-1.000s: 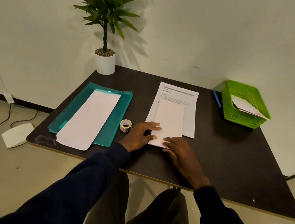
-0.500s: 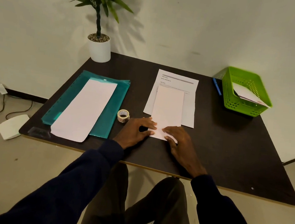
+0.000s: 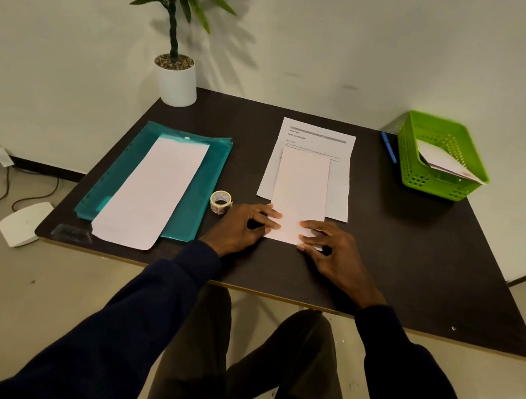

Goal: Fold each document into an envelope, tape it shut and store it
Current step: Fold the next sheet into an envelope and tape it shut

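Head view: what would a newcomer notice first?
The left hand rests on the near end of a folded paper at the table's near middle, and the right hand pinches its near corner; it lies over a printed sheet. A bright green basket with paper in it sits at the far right corner; a teal folder under a long white sheet lies on the left, a tape roll beside it.
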